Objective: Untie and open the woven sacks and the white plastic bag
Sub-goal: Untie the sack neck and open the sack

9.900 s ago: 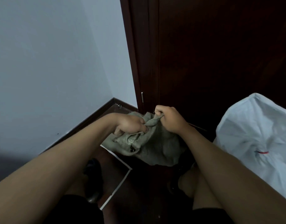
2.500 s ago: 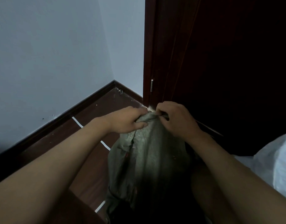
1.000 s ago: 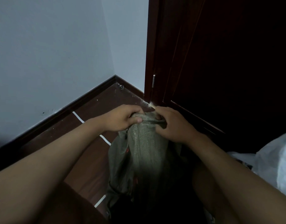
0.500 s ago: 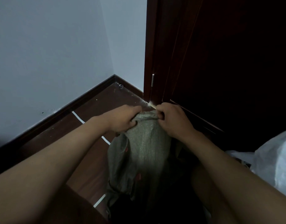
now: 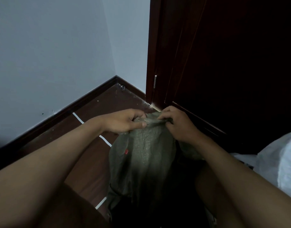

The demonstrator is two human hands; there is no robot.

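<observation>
From the head camera, your risk sits at the bunched top of the woven sack (image 5: pixel 146 155): you have both hands on the same short stretch of cloth, and if you pull them apart before the tie is loose, you will likely cinch it tighter or lose the fold. Whether a knot is there at all I cannot tell; your fingers cover it.

Your left hand (image 5: pixel 123 120) comes in from the left, fingers curled over the sack's neck, thumb pressed along its near side. Your right hand (image 5: pixel 176 122) pinches the same neck from the right, knuckles up. The sack stands between your knees on the floor (image 5: pixel 92 153), close to the door (image 5: pixel 223 63). The white bag (image 5: pixel 279 163) lies untouched at your right.
</observation>
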